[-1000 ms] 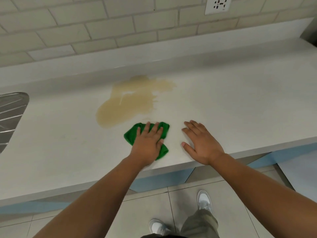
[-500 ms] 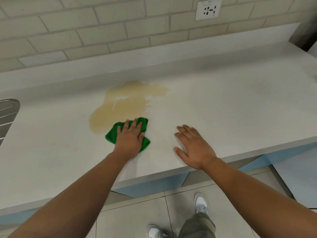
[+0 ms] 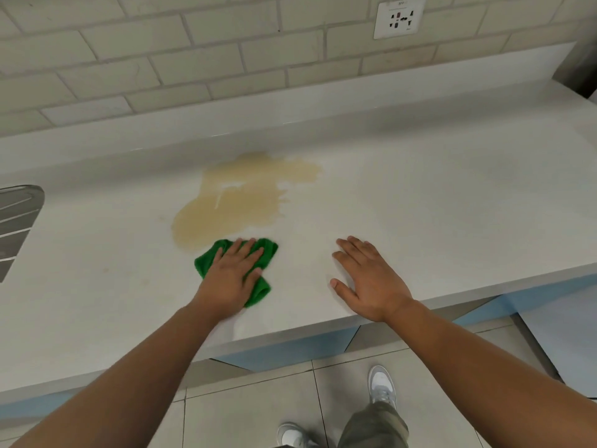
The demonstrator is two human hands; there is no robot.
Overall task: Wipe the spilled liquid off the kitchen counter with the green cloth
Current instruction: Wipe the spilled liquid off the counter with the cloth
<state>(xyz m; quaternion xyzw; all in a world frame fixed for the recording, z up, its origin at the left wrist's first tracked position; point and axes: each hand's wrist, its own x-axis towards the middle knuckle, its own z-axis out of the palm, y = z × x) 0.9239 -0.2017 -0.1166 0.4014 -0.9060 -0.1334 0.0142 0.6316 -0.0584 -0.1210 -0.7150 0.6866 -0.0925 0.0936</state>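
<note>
A yellowish-brown puddle of spilled liquid (image 3: 240, 198) spreads over the middle of the pale kitchen counter (image 3: 436, 202). The crumpled green cloth (image 3: 258, 291) lies at the puddle's near edge. My left hand (image 3: 234, 276) presses flat on the cloth with straight fingers, covering most of it. To its right, my right hand (image 3: 365, 279) rests palm down on the bare counter, fingers spread, near the front edge.
A ribbed metal sink drainboard (image 3: 16, 221) sits at the counter's left end. A tiled wall with a white power socket (image 3: 399, 17) rises behind. Blue cabinet fronts (image 3: 290, 347) run under the counter edge, with a tiled floor and my shoes below.
My left hand slid the green cloth leftward along the puddle's near edge, so the cloth now touches the puddle's lower tip. The right hand stayed flat on the counter.
</note>
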